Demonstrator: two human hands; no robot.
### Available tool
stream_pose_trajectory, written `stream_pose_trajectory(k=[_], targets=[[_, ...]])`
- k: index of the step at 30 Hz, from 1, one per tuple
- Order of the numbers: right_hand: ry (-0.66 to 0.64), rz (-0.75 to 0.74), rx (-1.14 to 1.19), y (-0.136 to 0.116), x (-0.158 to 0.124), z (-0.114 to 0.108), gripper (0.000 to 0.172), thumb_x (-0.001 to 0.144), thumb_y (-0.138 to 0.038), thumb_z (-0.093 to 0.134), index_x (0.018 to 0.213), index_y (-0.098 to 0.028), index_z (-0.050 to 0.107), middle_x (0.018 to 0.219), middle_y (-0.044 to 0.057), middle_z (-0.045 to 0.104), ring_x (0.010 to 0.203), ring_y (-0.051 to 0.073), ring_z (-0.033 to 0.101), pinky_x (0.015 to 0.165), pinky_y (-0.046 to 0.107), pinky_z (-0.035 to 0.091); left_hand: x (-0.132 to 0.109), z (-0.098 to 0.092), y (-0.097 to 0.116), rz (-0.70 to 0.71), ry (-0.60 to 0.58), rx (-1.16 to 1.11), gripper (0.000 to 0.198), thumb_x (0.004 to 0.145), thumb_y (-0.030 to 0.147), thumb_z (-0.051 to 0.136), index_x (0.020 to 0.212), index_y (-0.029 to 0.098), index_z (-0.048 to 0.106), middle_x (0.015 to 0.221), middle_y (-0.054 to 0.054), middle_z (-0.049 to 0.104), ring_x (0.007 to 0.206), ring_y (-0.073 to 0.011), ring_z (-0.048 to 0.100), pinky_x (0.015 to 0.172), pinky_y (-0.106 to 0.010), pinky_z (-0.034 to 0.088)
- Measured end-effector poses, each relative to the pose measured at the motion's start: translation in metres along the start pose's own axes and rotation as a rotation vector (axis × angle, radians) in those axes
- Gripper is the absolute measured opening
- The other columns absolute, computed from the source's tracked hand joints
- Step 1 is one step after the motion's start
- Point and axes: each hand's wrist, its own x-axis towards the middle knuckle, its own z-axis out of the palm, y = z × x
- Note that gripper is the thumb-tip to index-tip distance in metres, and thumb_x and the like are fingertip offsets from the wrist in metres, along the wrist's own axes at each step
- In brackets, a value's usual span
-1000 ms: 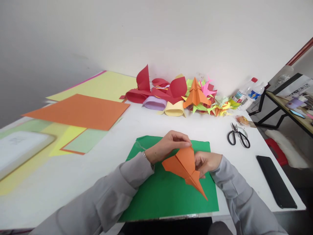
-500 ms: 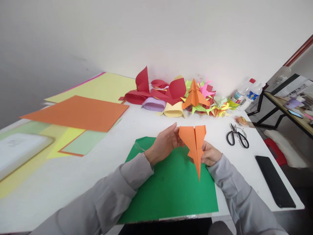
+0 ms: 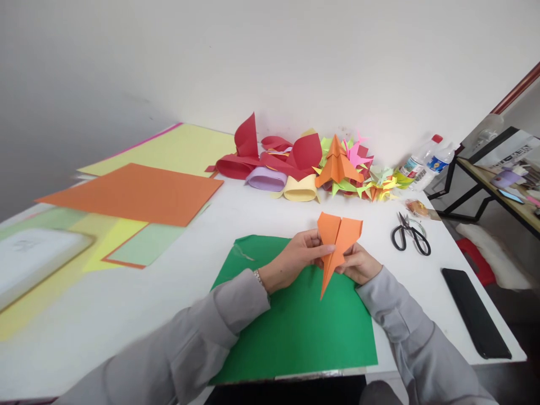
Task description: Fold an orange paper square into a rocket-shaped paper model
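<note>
An orange paper airplane (image 3: 337, 239) is held up above a green sheet (image 3: 295, 332), its narrow nose pointing down toward me and its wide end away. My left hand (image 3: 291, 259) pinches it from the left, thumb lying across the upper face near the centre crease. From the right, my right hand (image 3: 358, 263) is closed on the other edge; some of its fingers are hidden beneath the paper. The green sheet lies flat under both hands at the table's front edge.
Folded paper shapes, among them another orange airplane (image 3: 336, 166), line the wall. Scissors (image 3: 409, 233) and a black phone-like slab (image 3: 476, 312) lie to the right, bottles (image 3: 430, 163) behind. Coloured sheets, including an orange one (image 3: 135, 194), and a white box (image 3: 37, 261) are at left.
My left hand has moved right and now grips the airplane with its thumb on top. The airplane has swung, so its nose points down and left.
</note>
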Motion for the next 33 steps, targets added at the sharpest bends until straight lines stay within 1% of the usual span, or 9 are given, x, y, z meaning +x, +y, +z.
stream_pose_trajectory(k=[3, 6, 8, 10, 12, 15, 21, 27, 33], targets=[[0.033, 0.000, 0.017, -0.0003, 0.0005, 0.0022, 0.016, 0.052, -0.017, 0.077, 0.064, -0.013, 0.067, 0.051, 0.000, 0.062, 0.043, 0.009, 0.047, 0.045, 0.022, 0.040, -0.0001, 0.0007, -0.0006, 0.000, 0.026, 0.011, 0.037, 0.068, 0.034, 0.074, 0.097, 0.013, 0.065, 0.087, -0.009, 0.070, 0.066, -0.0176, 0.065, 0.060, -0.029, 0.048], [0.038, -0.028, 0.047, 0.0005, 0.0011, 0.0031, 0.019, 0.054, -0.020, 0.077, 0.069, -0.013, 0.069, 0.055, 0.001, 0.064, 0.044, 0.008, 0.050, 0.046, 0.022, 0.044, -0.0001, 0.0001, 0.0010, -0.004, 0.021, -0.009, 0.036, 0.067, 0.033, 0.075, 0.095, 0.012, 0.065, 0.083, -0.009, 0.071, 0.061, -0.0175, 0.064, 0.058, -0.030, 0.047], [0.039, -0.028, 0.051, 0.0023, 0.0011, 0.0024, 0.019, 0.055, -0.020, 0.078, 0.071, -0.013, 0.069, 0.057, 0.001, 0.066, 0.046, 0.009, 0.053, 0.048, 0.022, 0.047, 0.0000, -0.0006, 0.0017, -0.006, 0.012, -0.020, 0.036, 0.066, 0.032, 0.076, 0.095, 0.012, 0.065, 0.084, -0.009, 0.071, 0.062, -0.0175, 0.064, 0.058, -0.029, 0.047], [0.064, -0.029, 0.049, 0.0047, 0.0005, 0.0011, 0.023, 0.053, -0.017, 0.078, 0.074, -0.014, 0.070, 0.062, 0.002, 0.068, 0.052, 0.012, 0.058, 0.053, 0.025, 0.051, 0.0002, -0.0013, 0.0015, -0.005, 0.008, -0.025, 0.036, 0.065, 0.030, 0.076, 0.095, 0.013, 0.066, 0.090, -0.010, 0.071, 0.069, -0.0186, 0.065, 0.060, -0.029, 0.047], [0.102, -0.046, 0.047, 0.0071, -0.0003, -0.0003, 0.030, 0.051, -0.013, 0.077, 0.080, -0.015, 0.069, 0.068, 0.002, 0.070, 0.061, 0.015, 0.063, 0.061, 0.029, 0.053, 0.0003, -0.0018, 0.0008, -0.009, 0.006, -0.022, 0.036, 0.064, 0.028, 0.077, 0.095, 0.014, 0.066, 0.093, -0.010, 0.071, 0.077, -0.0199, 0.065, 0.064, -0.029, 0.047], [0.116, -0.056, 0.029, 0.0088, -0.0007, -0.0019, 0.040, 0.051, -0.010, 0.076, 0.089, -0.016, 0.069, 0.075, 0.003, 0.071, 0.071, 0.018, 0.065, 0.068, 0.032, 0.054, 0.0001, -0.0016, -0.0002, -0.011, 0.014, -0.013, 0.035, 0.064, 0.028, 0.077, 0.094, 0.013, 0.067, 0.093, -0.010, 0.071, 0.078, -0.0199, 0.064, 0.067, -0.030, 0.047], [0.030, -0.040, -0.009, 0.0078, 0.0000, -0.0041, 0.018, 0.053, -0.012, 0.077, 0.069, -0.013, 0.068, 0.060, 0.001, 0.067, 0.055, 0.012, 0.059, 0.056, 0.024, 0.051, -0.0010, 0.0001, 0.0004, -0.005, 0.056, -0.051, 0.033, 0.067, 0.032, 0.075, 0.093, 0.013, 0.067, 0.091, -0.009, 0.070, 0.077, -0.0193, 0.063, 0.069, -0.031, 0.047], [0.039, -0.025, -0.051, 0.0078, -0.0015, -0.0053, 0.020, 0.052, -0.010, 0.076, 0.070, -0.016, 0.069, 0.059, 0.000, 0.067, 0.055, 0.012, 0.058, 0.056, 0.023, 0.049, -0.0003, -0.0011, 0.0023, 0.014, 0.066, -0.119, 0.030, 0.067, 0.031, 0.074, 0.091, 0.014, 0.068, 0.089, -0.007, 0.070, 0.074, -0.0178, 0.063, 0.069, -0.031, 0.048], [0.078, -0.033, -0.005, 0.0054, -0.0010, -0.0017, 0.021, 0.050, -0.011, 0.077, 0.069, -0.016, 0.070, 0.060, 0.000, 0.067, 0.052, 0.012, 0.057, 0.050, 0.022, 0.047, -0.0006, -0.0017, 0.0024, 0.025, 0.070, -0.106, 0.026, 0.067, 0.030, 0.074, 0.086, 0.013, 0.067, 0.083, -0.005, 0.068, 0.074, -0.0172, 0.062, 0.068, -0.029, 0.047]])
